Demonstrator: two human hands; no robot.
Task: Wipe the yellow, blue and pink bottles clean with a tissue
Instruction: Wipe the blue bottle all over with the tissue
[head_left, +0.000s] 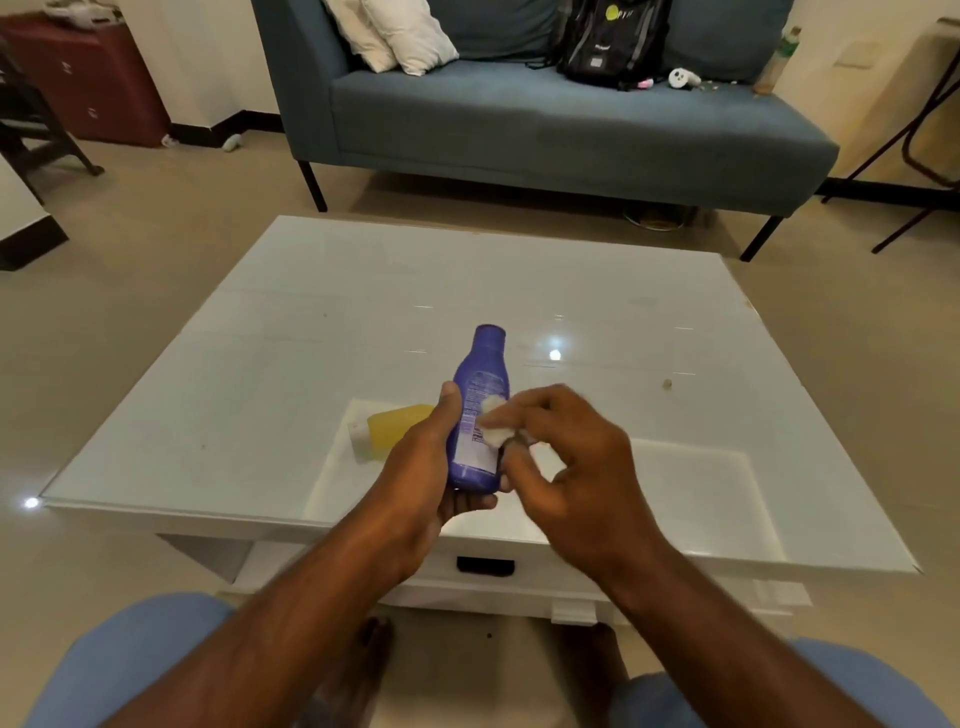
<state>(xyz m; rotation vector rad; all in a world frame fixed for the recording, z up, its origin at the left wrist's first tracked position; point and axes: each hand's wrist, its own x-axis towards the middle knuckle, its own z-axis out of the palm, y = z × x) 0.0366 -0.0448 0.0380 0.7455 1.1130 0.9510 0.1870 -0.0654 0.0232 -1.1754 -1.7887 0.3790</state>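
My left hand (423, 467) grips the lower part of a blue bottle (480, 387), held above the white table with its cap pointing away from me. My right hand (566, 467) pinches a small wad of white tissue (493, 428) against the bottle's label side. A yellow bottle (392, 428) with a white cap lies on its side on the table, just left of my left hand and partly hidden by it. No pink bottle is in view.
The glossy white coffee table (260, 374) has a drawer handle (485, 565) at its near side. A blue sofa (545, 124) with pillows and a black backpack (613, 41) stands beyond it. My knees are at the bottom edge.
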